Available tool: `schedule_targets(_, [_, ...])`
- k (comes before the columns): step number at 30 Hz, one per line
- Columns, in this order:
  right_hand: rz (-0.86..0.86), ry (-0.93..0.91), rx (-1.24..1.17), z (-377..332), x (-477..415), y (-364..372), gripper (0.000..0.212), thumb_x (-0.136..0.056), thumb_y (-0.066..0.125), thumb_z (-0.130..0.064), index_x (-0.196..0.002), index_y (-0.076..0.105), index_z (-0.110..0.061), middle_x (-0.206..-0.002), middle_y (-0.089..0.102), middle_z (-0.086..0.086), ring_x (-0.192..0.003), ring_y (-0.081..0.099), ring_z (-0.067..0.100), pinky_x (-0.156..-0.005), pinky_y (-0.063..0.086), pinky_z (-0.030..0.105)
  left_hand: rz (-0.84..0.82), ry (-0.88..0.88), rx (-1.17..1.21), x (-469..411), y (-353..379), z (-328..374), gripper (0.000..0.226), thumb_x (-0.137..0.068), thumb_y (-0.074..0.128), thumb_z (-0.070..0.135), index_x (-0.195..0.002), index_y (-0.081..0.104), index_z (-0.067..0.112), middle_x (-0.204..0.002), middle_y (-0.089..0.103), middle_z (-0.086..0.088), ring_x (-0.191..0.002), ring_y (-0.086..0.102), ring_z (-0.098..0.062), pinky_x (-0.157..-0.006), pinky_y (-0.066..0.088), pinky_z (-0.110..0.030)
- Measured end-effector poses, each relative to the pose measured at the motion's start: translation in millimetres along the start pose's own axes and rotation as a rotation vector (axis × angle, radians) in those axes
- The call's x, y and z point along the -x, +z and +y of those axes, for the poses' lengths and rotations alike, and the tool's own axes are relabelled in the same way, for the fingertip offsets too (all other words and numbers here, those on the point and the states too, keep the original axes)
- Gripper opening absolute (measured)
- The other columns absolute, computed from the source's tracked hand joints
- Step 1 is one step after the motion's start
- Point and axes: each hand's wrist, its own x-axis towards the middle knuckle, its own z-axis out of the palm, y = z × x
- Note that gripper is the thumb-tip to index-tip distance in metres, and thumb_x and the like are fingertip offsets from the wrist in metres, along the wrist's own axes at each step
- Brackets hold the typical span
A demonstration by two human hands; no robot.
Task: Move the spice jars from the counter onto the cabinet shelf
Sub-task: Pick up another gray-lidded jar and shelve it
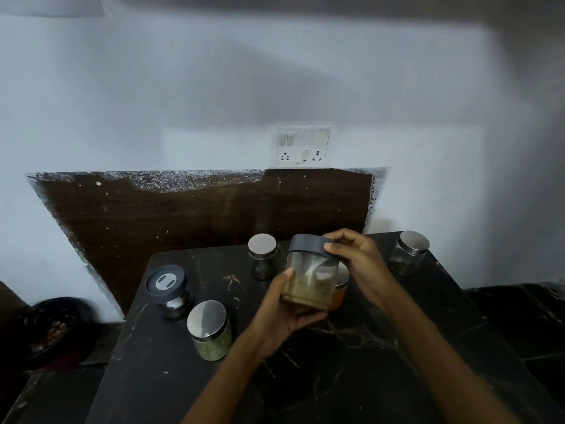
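Dark marbled stone made up the counter [351, 362] across the lower half of the frame, backed by a pale wall with a brown wood-grain panel [195, 215] and a switch-and-socket plate [303, 145] above it, right of centre. Just below the middle of the frame, both hands held a clear jar with a dark grey lid [310, 272] lifted off the stone, a low layer of tan spice in its bottom. The left hand [282, 313] cupped the jar's base and side from below, thumb pressed to the glass, seemingly to carry the weight; the right hand [357, 258] curled its fingertips round the lid's rim, probably to steady it or check that it was tight before the carry. Five more jars stood on the counter: a steel-lidded jar of green herbs [211, 330] at lower left, a dark-capped jar [171, 290] just above it, a small steel-lidded jar [262, 257] near the panel, an orange-filled jar [341, 290] mostly hidden behind the held one, and a steel-lidded jar [408, 252] at the right edge. No cabinet shelf showed anywhere in view, so most of the moving looked undone.
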Motion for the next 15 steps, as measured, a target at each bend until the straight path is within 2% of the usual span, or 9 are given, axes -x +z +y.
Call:
schedule_targets(5, [0.089, -0.109, 0.156, 0.7, -2.6, 12.3, 0.014, -0.076, 0.070, 0.003, -0.077, 0.066, -0.010, -0.081, 0.064, 0.003, -0.078, 0.060, 0.012, -0.068, 0.050, 0.017, 0.086, 0.087, -0.033, 3.2, 4.0, -3.8, 0.070, -0.067, 0.073, 0.038, -0.128, 0.040, 0.028, -0.133, 0.047, -0.018, -0.114, 0.057, -0.038, -0.084, 0.053, -0.050])
schedule_targets(8, [0.089, -0.169, 0.223, 1.8, -3.4, 13.9, 0.011, -0.074, 0.074, -0.002, -0.081, 0.066, -0.002, -0.082, 0.062, 0.004, -0.074, 0.060, 0.006, -0.064, 0.049, 0.011, 0.073, 0.053, -0.039, 6.4, 3.5, -4.6, 0.073, -0.068, 0.074, 0.044, -0.131, 0.043, 0.026, -0.133, 0.050, -0.018, -0.113, 0.059, -0.036, -0.081, 0.054, -0.045])
schedule_targets(11, [0.031, -0.203, 0.164, -4.8, -2.5, 11.0, 0.002, -0.080, 0.068, -0.003, -0.080, 0.067, -0.001, -0.080, 0.064, 0.002, -0.072, 0.061, 0.002, -0.068, 0.050, 0.016, 0.022, 0.006, 0.013, 11.4, 8.7, -3.3, 0.067, -0.077, 0.063, 0.056, -0.131, 0.049, 0.018, -0.127, 0.058, -0.018, -0.109, 0.062, -0.031, -0.077, 0.055, -0.039])
schedule_targets(15, [-0.057, -0.177, 0.012, -11.5, -2.6, 6.5, 0.016, -0.085, 0.058, 0.001, -0.080, 0.071, -0.006, -0.086, 0.068, 0.002, -0.085, 0.063, 0.015, -0.076, 0.051, 0.027, -0.049, -0.029, 0.148, 14.6, 15.8, 0.0, 0.067, -0.081, 0.045, 0.062, -0.128, 0.054, 0.014, -0.124, 0.059, -0.021, -0.107, 0.057, -0.033, -0.070, 0.056, -0.034])
